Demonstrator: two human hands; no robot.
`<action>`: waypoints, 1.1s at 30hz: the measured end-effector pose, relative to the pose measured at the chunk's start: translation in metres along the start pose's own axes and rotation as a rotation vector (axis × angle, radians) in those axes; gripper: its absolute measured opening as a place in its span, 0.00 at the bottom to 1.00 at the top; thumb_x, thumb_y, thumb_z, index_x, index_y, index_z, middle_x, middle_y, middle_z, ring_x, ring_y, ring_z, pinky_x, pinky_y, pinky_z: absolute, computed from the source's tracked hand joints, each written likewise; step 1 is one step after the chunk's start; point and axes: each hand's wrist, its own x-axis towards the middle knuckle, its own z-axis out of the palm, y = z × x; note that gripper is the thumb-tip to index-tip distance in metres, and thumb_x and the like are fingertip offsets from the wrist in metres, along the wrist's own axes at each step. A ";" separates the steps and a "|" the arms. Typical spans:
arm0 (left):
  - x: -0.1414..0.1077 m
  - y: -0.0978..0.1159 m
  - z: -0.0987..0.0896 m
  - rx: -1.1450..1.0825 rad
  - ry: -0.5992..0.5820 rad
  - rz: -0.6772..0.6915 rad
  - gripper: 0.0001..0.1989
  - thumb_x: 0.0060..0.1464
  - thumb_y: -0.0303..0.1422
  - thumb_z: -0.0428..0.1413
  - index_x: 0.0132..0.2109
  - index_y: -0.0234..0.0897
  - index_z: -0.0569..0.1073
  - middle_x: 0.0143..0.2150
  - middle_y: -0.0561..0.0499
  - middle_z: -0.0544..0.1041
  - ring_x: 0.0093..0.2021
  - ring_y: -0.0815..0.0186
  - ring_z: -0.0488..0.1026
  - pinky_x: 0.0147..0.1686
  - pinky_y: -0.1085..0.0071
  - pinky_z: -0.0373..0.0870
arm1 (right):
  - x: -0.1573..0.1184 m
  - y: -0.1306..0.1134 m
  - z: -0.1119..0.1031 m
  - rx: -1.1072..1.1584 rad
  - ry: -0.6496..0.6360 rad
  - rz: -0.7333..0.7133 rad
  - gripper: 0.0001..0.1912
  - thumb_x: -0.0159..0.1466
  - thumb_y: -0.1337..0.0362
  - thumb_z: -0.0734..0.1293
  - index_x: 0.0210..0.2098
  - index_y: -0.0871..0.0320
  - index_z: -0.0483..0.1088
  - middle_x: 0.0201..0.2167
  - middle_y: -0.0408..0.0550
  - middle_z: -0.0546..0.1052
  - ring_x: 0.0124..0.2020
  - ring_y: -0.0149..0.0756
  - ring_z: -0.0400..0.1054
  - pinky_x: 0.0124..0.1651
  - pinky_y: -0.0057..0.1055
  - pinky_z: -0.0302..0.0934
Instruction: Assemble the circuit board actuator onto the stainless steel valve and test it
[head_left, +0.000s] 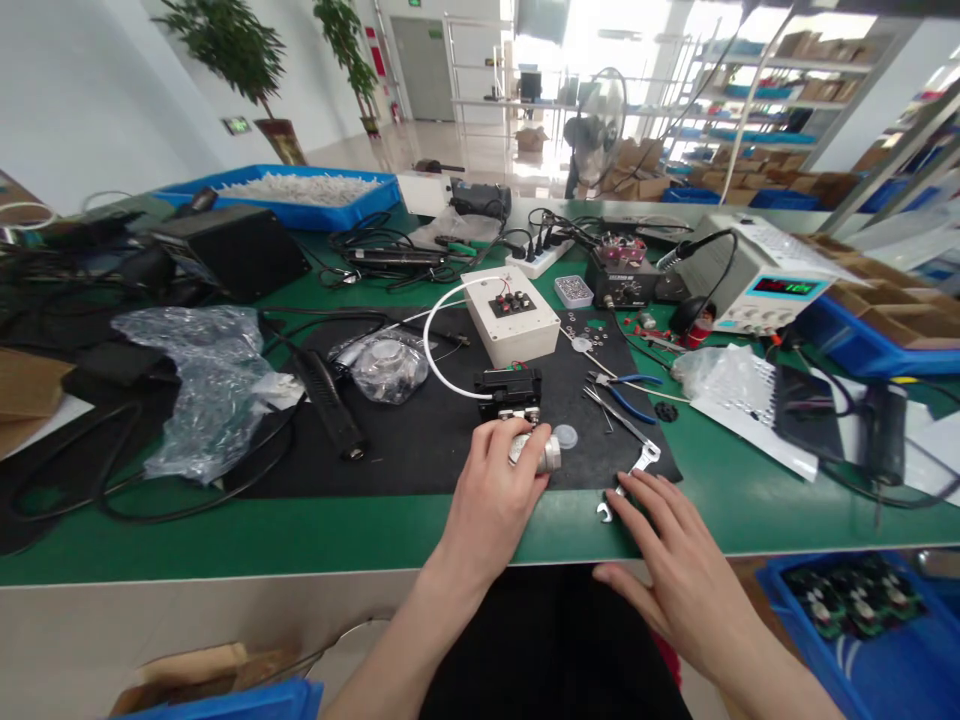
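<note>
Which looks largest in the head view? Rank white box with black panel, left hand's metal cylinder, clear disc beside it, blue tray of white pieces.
1. Blue tray
2. White box
3. Metal cylinder, partly hidden by the left hand
4. Clear disc

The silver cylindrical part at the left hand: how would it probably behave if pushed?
The silver cylindrical part may roll, because its side looks round. It is probably stiff and rather heavy for its size, since it looks metallic. Its shine suggests a slightly slippery surface.
</note>
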 end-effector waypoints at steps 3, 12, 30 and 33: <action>-0.001 -0.007 -0.011 -0.065 -0.014 0.048 0.26 0.63 0.24 0.62 0.65 0.38 0.70 0.59 0.40 0.72 0.60 0.50 0.68 0.59 0.50 0.78 | -0.014 -0.007 0.005 -0.012 0.039 -0.035 0.27 0.70 0.59 0.73 0.66 0.59 0.70 0.66 0.64 0.73 0.69 0.62 0.67 0.67 0.64 0.70; -0.033 -0.010 -0.038 -0.085 -0.105 0.094 0.26 0.64 0.22 0.60 0.67 0.36 0.70 0.61 0.39 0.72 0.63 0.53 0.67 0.62 0.53 0.76 | -0.020 0.012 -0.030 0.199 0.249 -0.103 0.19 0.69 0.74 0.67 0.56 0.53 0.77 0.54 0.54 0.83 0.54 0.47 0.80 0.50 0.40 0.80; -0.046 -0.010 -0.023 -0.156 0.061 0.110 0.27 0.63 0.20 0.61 0.67 0.30 0.71 0.65 0.38 0.75 0.66 0.52 0.68 0.68 0.48 0.70 | 0.136 -0.049 -0.047 0.726 0.266 0.199 0.08 0.72 0.65 0.73 0.50 0.50 0.77 0.45 0.44 0.84 0.42 0.36 0.81 0.45 0.31 0.76; -0.046 -0.011 -0.021 -0.183 0.066 0.102 0.26 0.62 0.19 0.61 0.66 0.30 0.72 0.65 0.39 0.75 0.65 0.52 0.68 0.68 0.48 0.70 | 0.141 -0.048 -0.049 0.672 0.191 0.142 0.08 0.72 0.66 0.72 0.49 0.50 0.76 0.44 0.41 0.84 0.41 0.31 0.80 0.46 0.27 0.73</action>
